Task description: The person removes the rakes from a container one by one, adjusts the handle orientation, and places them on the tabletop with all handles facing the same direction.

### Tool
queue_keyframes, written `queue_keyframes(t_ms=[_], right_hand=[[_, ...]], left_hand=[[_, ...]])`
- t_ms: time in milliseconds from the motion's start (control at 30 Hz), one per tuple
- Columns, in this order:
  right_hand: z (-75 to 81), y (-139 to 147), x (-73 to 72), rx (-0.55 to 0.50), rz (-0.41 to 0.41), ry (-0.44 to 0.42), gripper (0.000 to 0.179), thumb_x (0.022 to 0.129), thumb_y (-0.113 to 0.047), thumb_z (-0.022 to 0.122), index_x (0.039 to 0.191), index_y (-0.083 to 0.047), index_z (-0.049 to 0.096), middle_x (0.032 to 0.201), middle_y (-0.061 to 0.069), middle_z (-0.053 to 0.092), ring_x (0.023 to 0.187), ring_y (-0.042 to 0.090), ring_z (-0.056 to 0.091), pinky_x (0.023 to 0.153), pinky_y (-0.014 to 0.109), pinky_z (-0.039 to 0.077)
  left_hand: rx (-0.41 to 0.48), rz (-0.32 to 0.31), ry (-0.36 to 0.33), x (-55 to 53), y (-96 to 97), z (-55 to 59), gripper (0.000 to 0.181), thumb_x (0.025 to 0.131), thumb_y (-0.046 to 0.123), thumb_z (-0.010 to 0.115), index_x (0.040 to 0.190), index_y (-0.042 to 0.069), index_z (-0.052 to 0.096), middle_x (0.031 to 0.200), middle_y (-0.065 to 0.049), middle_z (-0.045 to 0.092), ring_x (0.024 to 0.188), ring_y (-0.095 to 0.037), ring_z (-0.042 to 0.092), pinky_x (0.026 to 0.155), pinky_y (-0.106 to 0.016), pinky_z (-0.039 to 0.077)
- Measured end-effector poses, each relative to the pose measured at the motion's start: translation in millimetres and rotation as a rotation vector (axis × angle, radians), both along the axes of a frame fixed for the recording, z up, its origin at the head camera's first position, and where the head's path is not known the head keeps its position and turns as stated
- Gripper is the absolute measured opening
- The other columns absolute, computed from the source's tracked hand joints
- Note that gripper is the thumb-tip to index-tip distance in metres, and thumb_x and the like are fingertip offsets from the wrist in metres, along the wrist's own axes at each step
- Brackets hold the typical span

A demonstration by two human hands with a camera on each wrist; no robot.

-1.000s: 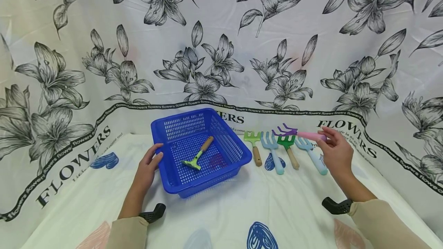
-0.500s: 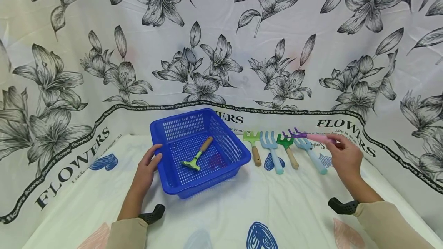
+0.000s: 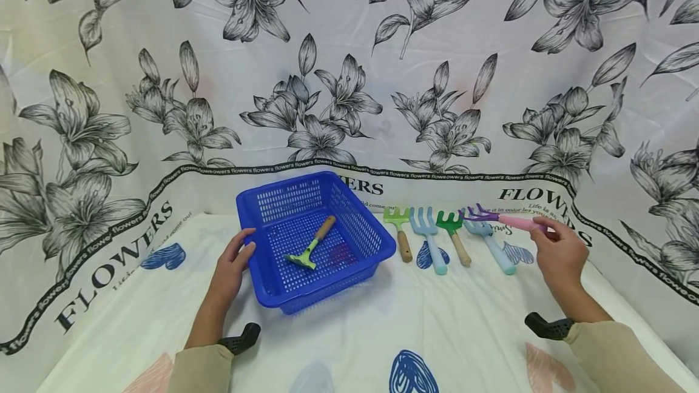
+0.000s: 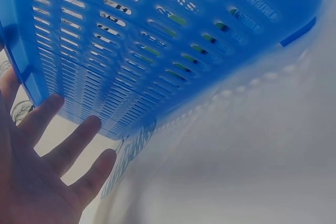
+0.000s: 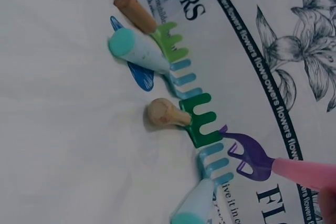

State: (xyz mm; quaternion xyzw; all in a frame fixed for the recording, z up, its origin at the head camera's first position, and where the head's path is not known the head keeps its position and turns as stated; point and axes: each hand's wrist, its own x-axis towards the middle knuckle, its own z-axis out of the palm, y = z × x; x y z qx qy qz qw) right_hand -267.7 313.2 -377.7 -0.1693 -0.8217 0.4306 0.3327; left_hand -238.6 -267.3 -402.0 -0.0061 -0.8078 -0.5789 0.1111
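Observation:
My right hand [image 3: 562, 253] pinches the pink handle of a small purple hand rake [image 3: 480, 216]. Its tines point left, over the head of the rightmost blue fork [image 3: 494, 247]. In the head view, my left hand [image 3: 228, 272] touches the left rim of a blue plastic basket [image 3: 322, 299]; the left wrist view shows its fingers [image 4: 71, 145] spread and nearly straight beside the perforated wall. Inside the basket lies a lime-green garden tool [image 3: 308, 250] with a wooden handle; its exact head shape is unclear.
A row right of the basket holds a lime-green rake [image 3: 403, 235], another blue fork [image 3: 432, 241] and a dark green rake [image 3: 454, 235]. A white patterned cloth [image 3: 349, 344] covers the table, and a flowered curtain [image 3: 437, 29] rises behind.
My right hand has moved to the right, with the purple hand rake lowering slightly over the rightmost blue fork. The left hand and the basket stay where they were.

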Motion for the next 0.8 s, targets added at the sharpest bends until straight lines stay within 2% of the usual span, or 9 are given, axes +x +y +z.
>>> queue_keyframes(t_ms=[167, 333, 533, 700, 800], right_hand=[[-5.1, 9, -0.9, 0.015, -0.042, -0.009, 0.030, 0.093, -0.023, 0.064, 0.119, -0.009, 0.069, 0.099, 0.003, 0.064, 0.068, -0.009, 0.049, 0.047, 0.013, 0.040], [-8.6, 14, -3.8, 0.040, -0.060, 0.007, 0.030, 0.094, -0.021, 0.062, 0.120, -0.007, 0.069, 0.107, 0.008, 0.062, 0.072, -0.005, 0.047, 0.049, 0.009, 0.039], [-11.2, 18, -7.3, 0.065, -0.080, 0.008, 0.030, 0.094, -0.021, 0.061, 0.119, -0.007, 0.069, 0.109, 0.010, 0.059, 0.074, -0.003, 0.046, 0.050, 0.009, 0.038], [-14.6, 22, -8.8, 0.038, -0.099, -0.012, 0.031, 0.094, -0.022, 0.062, 0.120, -0.007, 0.069, 0.109, 0.009, 0.058, 0.079, 0.001, 0.047, 0.054, 0.008, 0.038], [-15.0, 25, -10.7, 0.017, -0.118, -0.007, 0.032, 0.093, -0.022, 0.062, 0.119, -0.007, 0.069, 0.108, 0.007, 0.057, 0.079, -0.002, 0.046, 0.056, 0.009, 0.038]], left_hand=[[-0.004, 0.003, 0.000, -13.4, -7.8, -14.6, 0.053, 0.104, 0.038, 0.041, 0.151, 0.016, 0.032, 0.161, -0.013, 0.016, 0.142, -0.042, 0.023, 0.107, -0.060, 0.030], [-0.012, 0.009, 0.010, -20.9, -13.3, -25.9, 0.055, 0.103, 0.046, 0.041, 0.151, 0.022, 0.032, 0.161, -0.008, 0.017, 0.142, -0.039, 0.025, 0.107, -0.059, 0.031], [-0.021, 0.021, 0.012, -20.9, -15.0, -30.6, 0.058, 0.101, 0.051, 0.041, 0.151, 0.022, 0.033, 0.161, -0.008, 0.018, 0.142, -0.039, 0.025, 0.106, -0.060, 0.031], [-0.021, 0.015, 0.009, -21.6, -15.4, -31.2, 0.059, 0.100, 0.052, 0.041, 0.151, 0.022, 0.033, 0.161, -0.009, 0.017, 0.142, -0.040, 0.024, 0.106, -0.061, 0.030], [-0.023, 0.012, 0.011, -22.5, -15.3, -31.3, 0.059, 0.101, 0.052, 0.041, 0.151, 0.022, 0.033, 0.161, -0.009, 0.018, 0.142, -0.040, 0.024, 0.106, -0.062, 0.030]])
